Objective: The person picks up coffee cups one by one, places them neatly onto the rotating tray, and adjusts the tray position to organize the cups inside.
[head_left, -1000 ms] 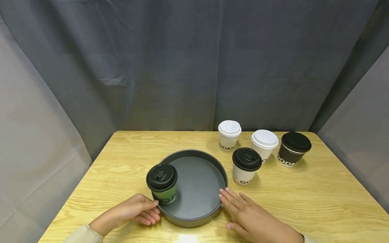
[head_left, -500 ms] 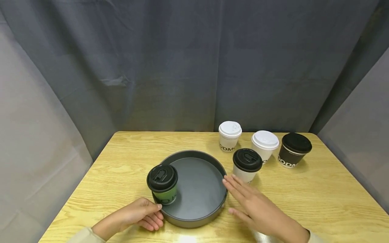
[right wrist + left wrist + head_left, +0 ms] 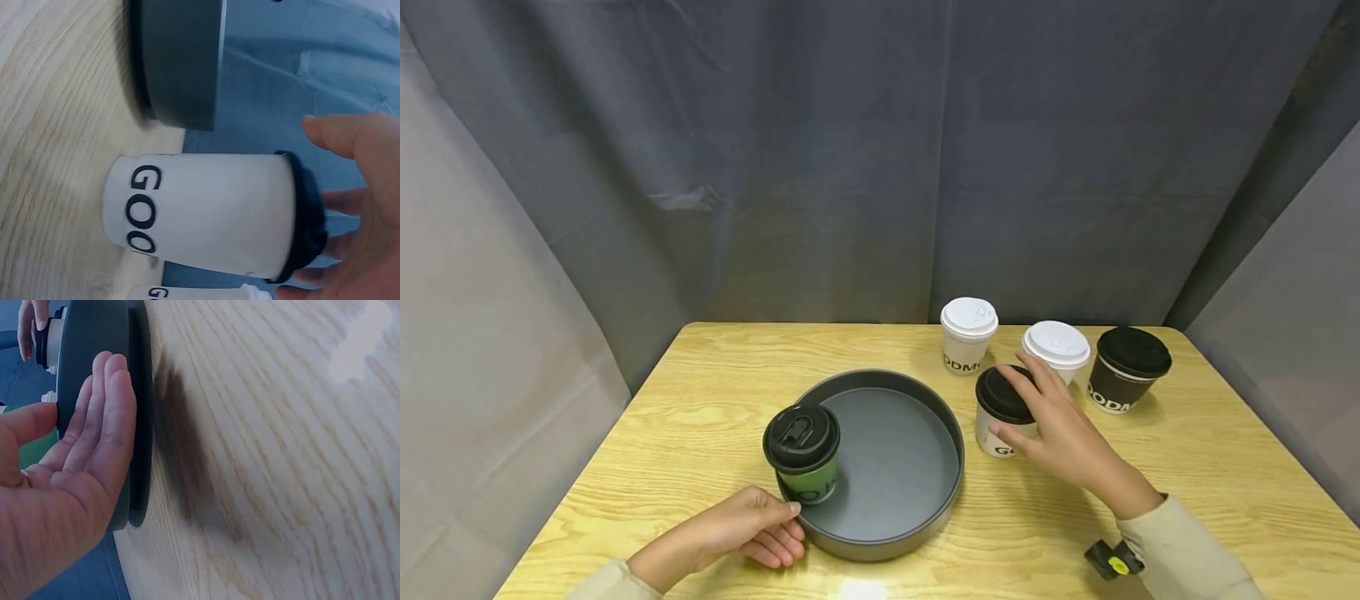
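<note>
A green paper coffee cup (image 3: 808, 483) with a black lid stands inside the left edge of a round dark-grey pan (image 3: 880, 550). My left hand (image 3: 752, 525) is at the pan's front left; its fingers lie nearly straight along the outer wall and the thumb tip rests at the rim, as the left wrist view shows. My right hand (image 3: 1060, 429) is spread around the black lid of a white coffee cup (image 3: 206, 212) to the pan's right. In the right wrist view the thumb stands apart from this cup, and the other fingers are partly hidden behind the lid.
Behind the white cup are two cups with white lids, one cup (image 3: 966, 337) farther left and one cup (image 3: 1058, 346) close behind my right hand. A black cup (image 3: 1120, 379) stands at the far right. Grey curtains (image 3: 820, 167) enclose the wooden table (image 3: 700, 400).
My right hand has left the pan's right side and moved up and right to the black-lidded white cup, its fingers spreading. My left hand has shifted slightly right along the pan's edge.
</note>
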`<state>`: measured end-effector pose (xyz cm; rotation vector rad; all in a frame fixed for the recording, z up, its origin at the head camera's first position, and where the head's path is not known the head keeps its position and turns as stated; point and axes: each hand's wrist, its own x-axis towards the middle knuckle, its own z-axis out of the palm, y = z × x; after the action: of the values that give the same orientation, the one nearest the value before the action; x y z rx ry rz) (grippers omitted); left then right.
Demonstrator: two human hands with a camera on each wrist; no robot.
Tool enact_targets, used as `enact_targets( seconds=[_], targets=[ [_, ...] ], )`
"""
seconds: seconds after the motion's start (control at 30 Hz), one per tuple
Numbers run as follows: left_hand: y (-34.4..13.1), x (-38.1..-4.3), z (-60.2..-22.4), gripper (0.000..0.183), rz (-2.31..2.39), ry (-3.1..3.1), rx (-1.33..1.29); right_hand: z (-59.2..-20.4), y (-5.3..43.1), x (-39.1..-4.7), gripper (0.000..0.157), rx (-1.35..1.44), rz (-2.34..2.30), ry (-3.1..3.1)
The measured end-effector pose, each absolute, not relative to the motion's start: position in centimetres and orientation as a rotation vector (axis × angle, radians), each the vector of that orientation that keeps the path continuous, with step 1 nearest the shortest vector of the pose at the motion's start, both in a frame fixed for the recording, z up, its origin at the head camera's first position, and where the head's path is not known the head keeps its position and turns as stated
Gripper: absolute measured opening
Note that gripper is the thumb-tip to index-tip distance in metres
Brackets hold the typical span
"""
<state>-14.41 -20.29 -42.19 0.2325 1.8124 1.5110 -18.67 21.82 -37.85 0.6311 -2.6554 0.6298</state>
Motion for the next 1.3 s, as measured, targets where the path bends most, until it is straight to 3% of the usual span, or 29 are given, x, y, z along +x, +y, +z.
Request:
enact_targets(
  seconds=[0.93,1.3],
  targets=[
    [-20.3,-14.6,-42.0,0.041,1.49,1.827,0.228,-38.6,22.1,-20.5,0.068,0.606,0.601,-2.726],
    [-20.3,-14.5,-41.9,0.041,1.495,1.81,0.242,-36.8,21.4,-20.0,0.069,0.658,0.539,-2.648]
  ],
)
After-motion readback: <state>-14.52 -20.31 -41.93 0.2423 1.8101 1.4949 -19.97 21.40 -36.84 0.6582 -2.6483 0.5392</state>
